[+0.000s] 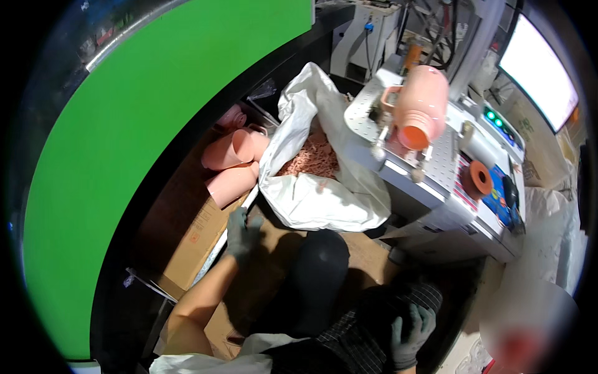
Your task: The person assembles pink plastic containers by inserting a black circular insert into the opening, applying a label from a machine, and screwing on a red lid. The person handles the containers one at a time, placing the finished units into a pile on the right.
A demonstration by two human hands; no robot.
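My left hand (243, 233), in a grey glove, is just below the pink plastic containers at the left, by the light edge of a cardboard box (190, 246). Its thumb stands apart from the fingers and nothing shows in it. My right hand (413, 333), also gloved, rests on my dark-clothed leg with its fingers loosely apart, holding nothing. Several pink containers, one a cut-open cylinder (232, 184), lie on their sides over the box. On the perforated metal plate (439, 163) of a bench machine lies a pink handled bottle (423, 100), its mouth toward me.
A white sack (305, 202) holding pink plastic scraps (311, 156) stands between the box and the machine. A large green panel (143, 124) curves along the left. At the right are an orange-brown ring (478, 179), a control box with green lights (501, 128) and a bright screen (541, 68).
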